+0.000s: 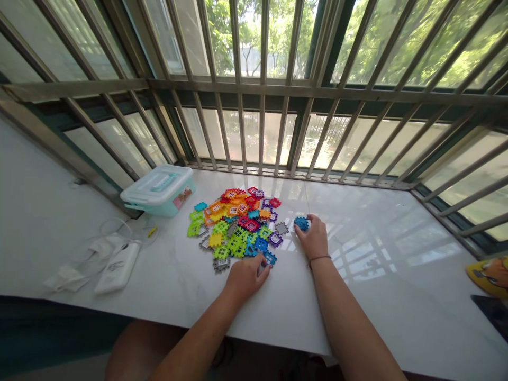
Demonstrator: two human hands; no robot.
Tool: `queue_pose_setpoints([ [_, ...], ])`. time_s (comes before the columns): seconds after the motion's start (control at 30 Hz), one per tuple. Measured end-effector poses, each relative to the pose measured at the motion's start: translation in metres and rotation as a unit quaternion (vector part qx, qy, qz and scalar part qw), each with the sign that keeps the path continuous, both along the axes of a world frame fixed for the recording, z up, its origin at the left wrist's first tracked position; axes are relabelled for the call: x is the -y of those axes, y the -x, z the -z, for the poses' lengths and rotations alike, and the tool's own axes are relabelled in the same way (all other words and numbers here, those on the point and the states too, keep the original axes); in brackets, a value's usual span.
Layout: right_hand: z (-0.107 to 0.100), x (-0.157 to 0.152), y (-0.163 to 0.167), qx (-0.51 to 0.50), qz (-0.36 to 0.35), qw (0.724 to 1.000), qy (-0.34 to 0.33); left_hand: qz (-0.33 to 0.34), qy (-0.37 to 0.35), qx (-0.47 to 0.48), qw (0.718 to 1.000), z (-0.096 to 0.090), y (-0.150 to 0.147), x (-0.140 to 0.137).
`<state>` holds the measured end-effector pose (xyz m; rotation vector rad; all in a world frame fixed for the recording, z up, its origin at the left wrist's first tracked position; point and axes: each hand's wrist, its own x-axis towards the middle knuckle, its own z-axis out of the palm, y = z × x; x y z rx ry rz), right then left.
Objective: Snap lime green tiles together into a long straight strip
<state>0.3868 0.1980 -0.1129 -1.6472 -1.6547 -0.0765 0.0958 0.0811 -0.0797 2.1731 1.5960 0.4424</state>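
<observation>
A pile of colourful interlocking plastic tiles (234, 225) lies on the white marble sill (377, 264). My left hand (246, 275) rests at the pile's near edge, fingertips touching a blue tile (270, 258). To the right of the pile, my right hand (315, 238) lies flat on the sill with its fingers on a separate blue tile (301, 223). A grey tile (281, 228) lies just left of that one. Whether either hand grips its tile is unclear.
A white and teal lidded plastic box (159, 189) stands left of the pile. A white power bank (118, 267) with cable and clear wrappers lies at the near left. Metal window bars (262, 90) close off the back. A yellow object (490, 275) sits at the far right.
</observation>
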Motion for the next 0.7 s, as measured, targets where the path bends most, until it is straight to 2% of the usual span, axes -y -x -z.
queue_pose_setpoints([
  [0.2,0.0018,-0.0038,0.0004,0.017,0.029,0.999,0.037,0.001,-0.002,0.000,1.000,-0.0029,-0.0008,0.0007],
  [0.7,0.0004,-0.0064,0.0049,0.058,0.023,0.996,0.060,0.002,-0.005,0.001,1.000,-0.0004,-0.0003,0.0004],
])
